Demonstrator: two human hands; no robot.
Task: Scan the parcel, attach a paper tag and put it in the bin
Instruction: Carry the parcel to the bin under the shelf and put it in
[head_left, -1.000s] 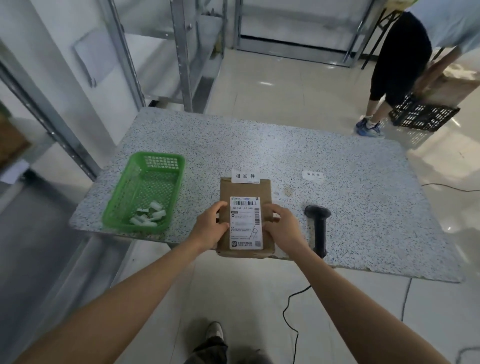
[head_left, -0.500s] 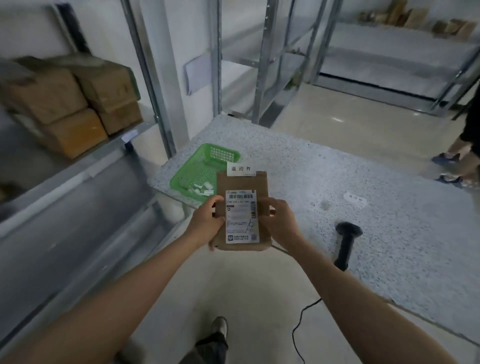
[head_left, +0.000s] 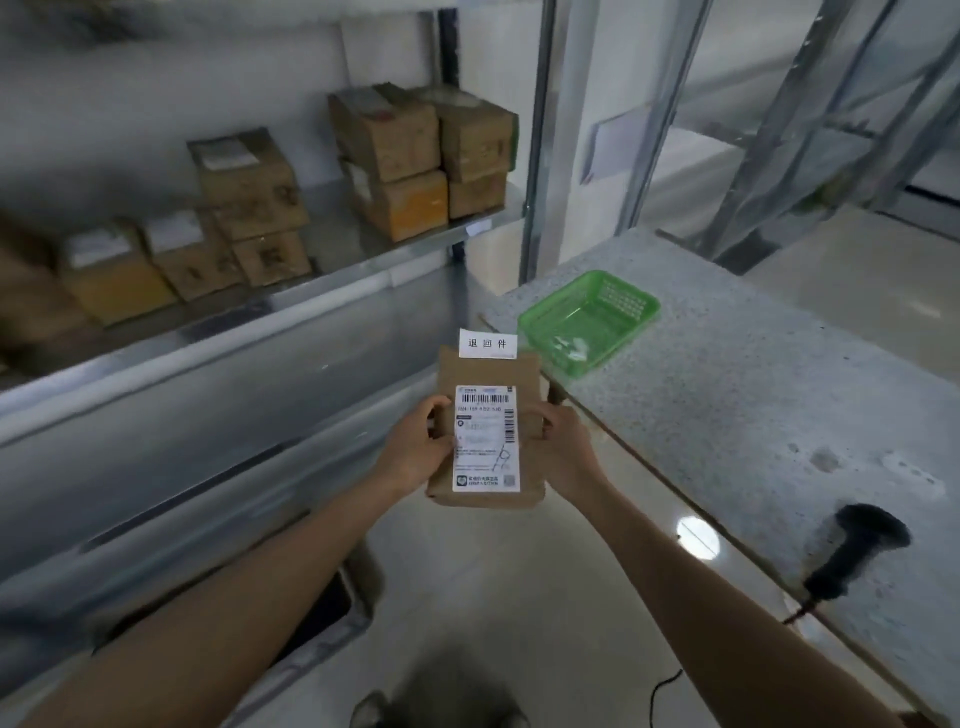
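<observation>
A flat brown parcel (head_left: 527, 374) with a white shipping label (head_left: 485, 439) is held in the air between the table and the shelving. A white paper tag (head_left: 487, 344) with printed characters sticks up from its top edge. My left hand (head_left: 413, 452) grips the parcel's left side and my right hand (head_left: 566, 449) grips its right side. The black barcode scanner (head_left: 852, 551) lies on the speckled table (head_left: 753, 395) at the right, its cable hanging off the edge.
A green plastic basket (head_left: 589, 319) with small white pieces stands on the table's near corner. Metal shelving (head_left: 311, 291) at the left carries several cardboard boxes (head_left: 415, 161). A dark container (head_left: 322, 613) sits low on the floor under the shelves.
I have turned left, away from the table, carrying the parcel off its surface in both hands. The shelves with boxes have come into view; the scanner stays on the table.
</observation>
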